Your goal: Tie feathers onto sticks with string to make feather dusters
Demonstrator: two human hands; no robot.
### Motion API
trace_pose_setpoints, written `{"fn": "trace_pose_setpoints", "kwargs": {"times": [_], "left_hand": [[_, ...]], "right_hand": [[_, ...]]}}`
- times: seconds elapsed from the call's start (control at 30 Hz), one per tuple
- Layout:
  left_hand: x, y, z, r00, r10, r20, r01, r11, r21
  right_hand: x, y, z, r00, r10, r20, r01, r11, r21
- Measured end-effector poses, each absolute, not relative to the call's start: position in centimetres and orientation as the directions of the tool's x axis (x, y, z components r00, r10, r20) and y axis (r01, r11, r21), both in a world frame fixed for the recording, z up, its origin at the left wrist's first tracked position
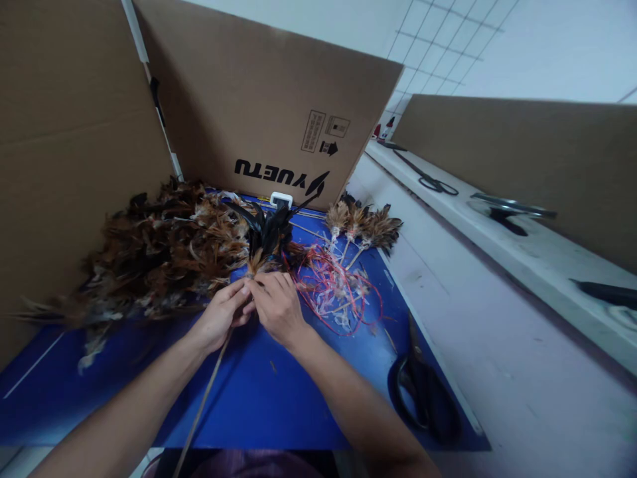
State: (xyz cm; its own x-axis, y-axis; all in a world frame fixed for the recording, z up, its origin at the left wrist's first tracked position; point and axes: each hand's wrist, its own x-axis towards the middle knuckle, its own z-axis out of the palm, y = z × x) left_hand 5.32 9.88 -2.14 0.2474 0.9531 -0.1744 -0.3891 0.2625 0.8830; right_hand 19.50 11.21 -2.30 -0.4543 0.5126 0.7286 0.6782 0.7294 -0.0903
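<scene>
Both hands meet over the blue table top [298, 405], at the base of a feather bunch [271, 229] with black and brown plumes. My left hand [223, 315] closes round the thin stick [205, 392] just below the feathers; the stick slants down toward me past the table edge. My right hand [279, 305] pinches at the same joint, thumb and fingers pressed together against the feather base. What lies between the fingertips is too small to make out. Just right of the hands is a tangle of pink and white string [343, 285].
A large heap of brown feathers [164, 252] covers the left side. Several finished-looking feather bunches on sticks [365, 226] lie at the back right. Black scissors [423, 392] rest at the front right. Cardboard walls [259, 99] stand behind; a white ledge [478, 199] holds more tools.
</scene>
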Motion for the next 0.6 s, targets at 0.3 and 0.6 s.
{"fn": "trace_pose_setpoints", "kwargs": {"times": [0.3,0.6], "left_hand": [[4.8,10.2,-1.8,0.175,0.977,-0.123,-0.372,0.181,0.91],[3.8,10.9,-1.2,0.09,0.99,-0.107,-0.366,0.133,0.921]], "right_hand": [[22.0,11.9,-1.3,-0.239,0.762,0.602,0.612,0.599,-0.516],[23.1,12.7,-4.5,-0.411,0.826,0.387,0.725,0.553,-0.411]]}}
